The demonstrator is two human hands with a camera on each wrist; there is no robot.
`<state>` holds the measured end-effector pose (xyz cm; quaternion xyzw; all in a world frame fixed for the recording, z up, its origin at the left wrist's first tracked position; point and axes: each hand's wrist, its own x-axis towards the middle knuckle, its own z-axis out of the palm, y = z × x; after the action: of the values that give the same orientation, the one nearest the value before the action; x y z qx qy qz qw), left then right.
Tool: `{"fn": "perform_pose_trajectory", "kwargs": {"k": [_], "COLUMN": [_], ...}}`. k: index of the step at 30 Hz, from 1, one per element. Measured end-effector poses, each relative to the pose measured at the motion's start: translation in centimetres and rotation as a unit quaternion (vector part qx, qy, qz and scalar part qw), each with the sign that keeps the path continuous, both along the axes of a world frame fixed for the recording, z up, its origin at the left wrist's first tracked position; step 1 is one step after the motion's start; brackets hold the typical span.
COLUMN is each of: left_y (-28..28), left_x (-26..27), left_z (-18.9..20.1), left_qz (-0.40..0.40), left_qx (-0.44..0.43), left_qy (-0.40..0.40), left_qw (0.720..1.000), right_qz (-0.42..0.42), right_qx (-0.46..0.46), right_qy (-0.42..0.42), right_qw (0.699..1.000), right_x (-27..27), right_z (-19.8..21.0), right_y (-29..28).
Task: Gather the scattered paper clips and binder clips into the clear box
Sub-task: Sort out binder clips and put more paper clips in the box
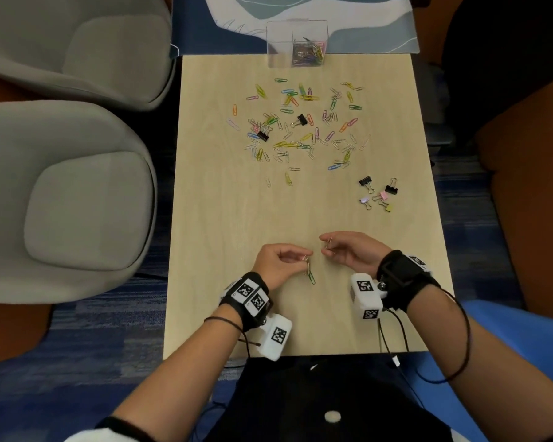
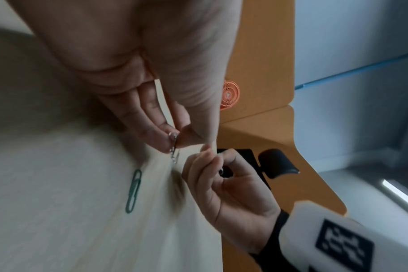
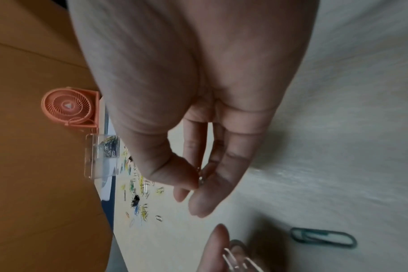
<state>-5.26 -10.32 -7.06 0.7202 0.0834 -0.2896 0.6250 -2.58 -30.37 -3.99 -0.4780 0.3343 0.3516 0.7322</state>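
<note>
Near the table's front edge, my left hand point(image 1: 304, 255) pinches a few silver paper clips point(image 2: 174, 145) between thumb and fingers, just above the wood. A green paper clip point(image 1: 312, 277) lies on the table right under that hand. My right hand point(image 1: 327, 244), close beside the left, pinches a silver paper clip point(image 3: 200, 176). Farther out, several coloured paper clips point(image 1: 300, 129) are scattered with two black binder clips among them. Several binder clips point(image 1: 377, 193) sit in a small group at the right. The clear box point(image 1: 296, 43) stands at the far edge, with clips in its right compartment.
Two grey armchairs point(image 1: 77, 186) stand along the table's left side. A blue patterned mat point(image 1: 364, 33) lies under the box at the far end. An orange mini fan point(image 3: 69, 108) stands beyond the box. Bare wood point(image 1: 237, 218) stretches between my hands and the scattered clips.
</note>
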Motion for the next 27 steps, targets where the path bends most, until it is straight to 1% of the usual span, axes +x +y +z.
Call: {"fn": "perform_pose_trajectory", "kwargs": {"k": [4,7,11,12,13,15,16,18,20,21,24,27], "left_y": [0.4,0.5,0.7,0.7,0.7,0.7,0.7,0.7,0.7,0.7,0.8,1.1], "left_x": [0.1,0.3,0.4,0.4,0.4,0.5,0.6,1.0,1.6,1.9,2.8,3.8], "left_z": [-0.4,0.2,0.5,0.5,0.6,0.7,0.7,0.9,1.1,1.2,1.3,1.1], "left_qz": [0.032,0.053,0.062,0.062,0.060,0.058,0.056,0.050,0.044,0.039,0.024,0.022], "left_qx": [0.001,0.002,-0.036,-0.037,-0.034,-0.026,-0.022,-0.011,0.014,0.036,0.087,0.094], "left_qy": [0.032,0.054,0.101,0.109,0.115,0.116,0.115,0.103,0.071,0.050,0.005,0.007], "left_qw": [0.999,0.997,0.992,0.991,0.991,0.991,0.992,0.993,0.996,0.997,0.996,0.995], "right_qz": [0.039,0.103,0.160,0.194,0.247,0.361,0.392,0.412,0.423,0.421,0.411,0.442], "right_qx": [-0.045,-0.100,-0.120,-0.151,-0.203,-0.313,-0.352,-0.407,-0.444,-0.455,-0.466,-0.458], "right_qy": [-0.007,-0.036,-0.038,-0.052,-0.081,-0.155,-0.174,-0.178,-0.174,-0.174,-0.181,-0.193], "right_qw": [0.998,0.989,0.979,0.968,0.944,0.865,0.832,0.796,0.770,0.765,0.762,0.747], "right_x": [0.0,0.1,-0.5,-0.7,-0.9,-1.4,-1.7,-2.1,-2.4,-2.5,-2.7,-2.5], "right_z": [-0.2,0.0,0.0,0.0,0.0,-0.3,-0.3,-0.5,-1.0,-1.1,-1.3,-1.5], "right_y": [0.2,0.3,0.7,0.7,0.7,0.9,1.3,2.1,3.0,3.4,4.0,4.2]}}
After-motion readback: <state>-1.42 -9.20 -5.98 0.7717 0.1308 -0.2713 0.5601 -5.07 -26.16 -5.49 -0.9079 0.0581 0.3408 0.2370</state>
